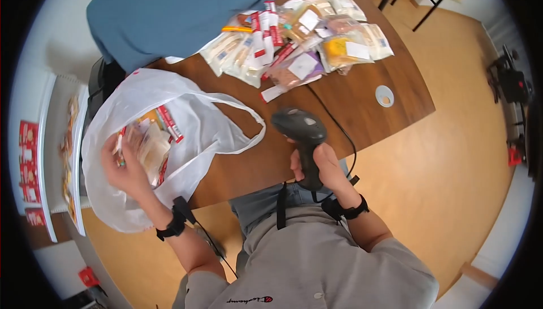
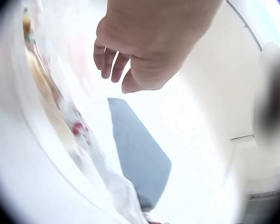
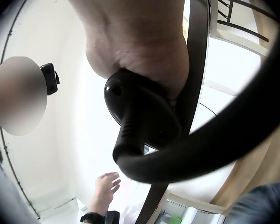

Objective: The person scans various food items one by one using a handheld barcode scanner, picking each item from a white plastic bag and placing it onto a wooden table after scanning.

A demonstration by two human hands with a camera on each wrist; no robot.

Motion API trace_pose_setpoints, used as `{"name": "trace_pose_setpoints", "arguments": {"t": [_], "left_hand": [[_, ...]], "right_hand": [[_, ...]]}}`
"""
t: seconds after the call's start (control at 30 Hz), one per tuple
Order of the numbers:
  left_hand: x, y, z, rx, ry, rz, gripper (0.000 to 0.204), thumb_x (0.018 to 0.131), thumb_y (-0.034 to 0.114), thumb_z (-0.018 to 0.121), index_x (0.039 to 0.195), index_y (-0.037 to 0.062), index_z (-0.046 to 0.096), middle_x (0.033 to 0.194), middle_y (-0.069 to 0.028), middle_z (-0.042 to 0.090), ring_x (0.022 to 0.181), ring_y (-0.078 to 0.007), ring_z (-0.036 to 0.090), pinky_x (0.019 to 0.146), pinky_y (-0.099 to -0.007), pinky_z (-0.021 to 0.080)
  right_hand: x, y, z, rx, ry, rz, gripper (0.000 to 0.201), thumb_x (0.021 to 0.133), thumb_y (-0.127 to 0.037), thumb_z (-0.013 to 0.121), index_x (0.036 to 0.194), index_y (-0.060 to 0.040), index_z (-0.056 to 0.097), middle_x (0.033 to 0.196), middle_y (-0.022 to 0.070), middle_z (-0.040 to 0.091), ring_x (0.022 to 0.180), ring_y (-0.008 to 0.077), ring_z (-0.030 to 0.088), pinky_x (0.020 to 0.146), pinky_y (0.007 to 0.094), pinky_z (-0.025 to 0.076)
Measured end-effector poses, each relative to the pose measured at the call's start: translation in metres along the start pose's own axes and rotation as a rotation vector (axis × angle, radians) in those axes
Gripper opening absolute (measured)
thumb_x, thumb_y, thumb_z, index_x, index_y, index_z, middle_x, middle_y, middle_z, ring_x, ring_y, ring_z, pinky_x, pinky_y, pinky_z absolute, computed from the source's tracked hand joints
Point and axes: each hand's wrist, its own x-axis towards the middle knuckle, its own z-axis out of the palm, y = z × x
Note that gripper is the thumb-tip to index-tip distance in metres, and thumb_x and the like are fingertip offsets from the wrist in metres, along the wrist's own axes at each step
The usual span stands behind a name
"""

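My right hand [image 1: 331, 167] grips a black handheld barcode scanner [image 1: 309, 133] by its handle, above the table's front edge. Its cable leaves the handle's base, large in the right wrist view [image 3: 196, 154]. At the left, a white plastic bag [image 1: 195, 159] lies with its mouth spread. Inside are packaged foods [image 1: 154, 149] and a red-and-white stick packet [image 1: 169, 123]. My left hand [image 1: 125, 168] is at the bag's mouth, over the packets. In the left wrist view, the fingers [image 2: 116, 70] hang loosely bent with nothing between them.
A pile of packaged foods [image 1: 305, 40] covers the back of the wooden table [image 1: 362, 111]. Behind the bag stands a blue-grey chair back [image 1: 181, 14]. A round white disc [image 1: 384, 96] is at the right. Shelves with packets [image 1: 70, 156] stand at far left.
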Motion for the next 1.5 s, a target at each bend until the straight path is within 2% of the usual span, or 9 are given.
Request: {"name": "trace_pose_setpoints", "arguments": {"t": [0.13, 0.3, 0.5, 0.57, 0.63, 0.7, 0.77, 1.1, 1.5], "left_hand": [[-0.004, 0.107, 0.059, -0.694, -0.561, -0.081, 0.014, 0.091, 0.012, 0.067, 0.1, 0.0005, 0.069, 0.096, -0.007, 0.07, 0.086, -0.0121, 0.064, 0.075, -0.0264, 0.051], [-0.009, 0.189, 0.19, -0.534, -0.601, 0.043, 0.036, 0.081, 0.035, 0.074, 0.084, -0.0003, 0.071, 0.074, -0.0144, 0.07, 0.07, -0.0244, 0.069, 0.068, -0.0361, 0.053], [0.006, 0.22, 0.206, -0.307, -1.029, -0.053, 0.038, 0.076, 0.038, 0.075, 0.069, 0.0008, 0.073, 0.07, -0.0161, 0.07, 0.071, -0.029, 0.07, 0.07, -0.039, 0.053], [0.003, 0.218, 0.209, -0.293, -1.009, -0.041, 0.033, 0.078, 0.035, 0.073, 0.074, 0.0021, 0.075, 0.072, -0.0147, 0.071, 0.07, -0.0278, 0.07, 0.069, -0.0383, 0.053], [0.006, 0.211, 0.207, -0.307, -0.902, -0.068, 0.04, 0.077, 0.038, 0.075, 0.09, -0.0002, 0.072, 0.09, -0.0218, 0.071, 0.087, -0.0397, 0.068, 0.077, -0.0466, 0.053], [0.01, 0.194, 0.194, -0.392, -0.876, -0.111, 0.036, 0.084, 0.032, 0.071, 0.093, -0.002, 0.067, 0.085, -0.0193, 0.072, 0.079, -0.0318, 0.071, 0.068, -0.0414, 0.054], [0.007, 0.175, 0.155, -0.989, -0.992, -0.506, 0.026, 0.094, 0.027, 0.063, 0.093, 0.0009, 0.061, 0.077, -0.0122, 0.071, 0.058, -0.0121, 0.061, 0.051, -0.0257, 0.043], [-0.08, 0.109, 0.05, -0.854, -0.829, -0.393, 0.011, 0.096, 0.01, 0.061, 0.091, 0.0009, 0.061, 0.078, 0.0002, 0.063, 0.063, -0.0045, 0.048, 0.058, -0.019, 0.04], [-0.072, 0.074, -0.009, -0.77, -0.665, -0.448, 0.008, 0.094, 0.011, 0.064, 0.092, 0.0037, 0.066, 0.067, -0.0008, 0.059, 0.058, -0.0058, 0.051, 0.054, -0.0223, 0.041]], "right_hand": [[0.0, 0.003, -0.004, 0.005, -0.021, 0.008, 0.062, 0.102, -0.051, 0.039, 0.135, 0.0007, 0.044, 0.09, 0.0102, 0.062, 0.069, 0.0152, 0.062, 0.062, 0.0278, 0.05], [0.0, 0.005, -0.004, 0.006, -0.012, -0.025, 0.063, 0.102, -0.052, 0.04, 0.136, 0.0002, 0.044, 0.089, 0.0095, 0.062, 0.067, 0.0144, 0.062, 0.06, 0.026, 0.05], [-0.003, 0.007, -0.004, 0.039, 0.025, -0.014, 0.06, 0.102, -0.051, 0.041, 0.134, -0.0005, 0.045, 0.09, 0.009, 0.062, 0.068, 0.0141, 0.062, 0.061, 0.0263, 0.05], [-0.003, 0.006, -0.005, 0.042, 0.009, -0.013, 0.059, 0.102, -0.05, 0.041, 0.134, -0.0007, 0.046, 0.091, 0.009, 0.062, 0.069, 0.0143, 0.062, 0.062, 0.0267, 0.05], [-0.001, 0.004, -0.006, 0.058, -0.008, 0.003, 0.059, 0.102, -0.05, 0.042, 0.134, -0.001, 0.045, 0.091, 0.0091, 0.062, 0.07, 0.0147, 0.062, 0.063, 0.0275, 0.051], [-0.001, 0.004, -0.006, 0.063, -0.011, 0.009, 0.06, 0.101, -0.051, 0.042, 0.133, -0.0006, 0.046, 0.091, 0.0095, 0.062, 0.07, 0.0149, 0.062, 0.063, 0.0277, 0.051], [-0.002, 0.004, -0.006, 0.078, -0.011, 0.016, 0.06, 0.101, -0.052, 0.043, 0.132, -0.0003, 0.046, 0.091, 0.0098, 0.062, 0.07, 0.015, 0.062, 0.063, 0.0279, 0.051], [-0.001, 0.005, 0.001, -0.021, -0.022, -0.008, 0.065, 0.098, -0.058, 0.044, 0.121, 0.0021, 0.049, 0.086, 0.0105, 0.063, 0.066, 0.0149, 0.063, 0.06, 0.0266, 0.05], [0.005, 0.006, 0.012, -0.106, 0.034, 0.042, 0.084, 0.09, -0.072, 0.045, 0.129, 0.0028, 0.047, 0.08, 0.0094, 0.063, 0.058, 0.0134, 0.059, 0.054, 0.0246, 0.048]]}}
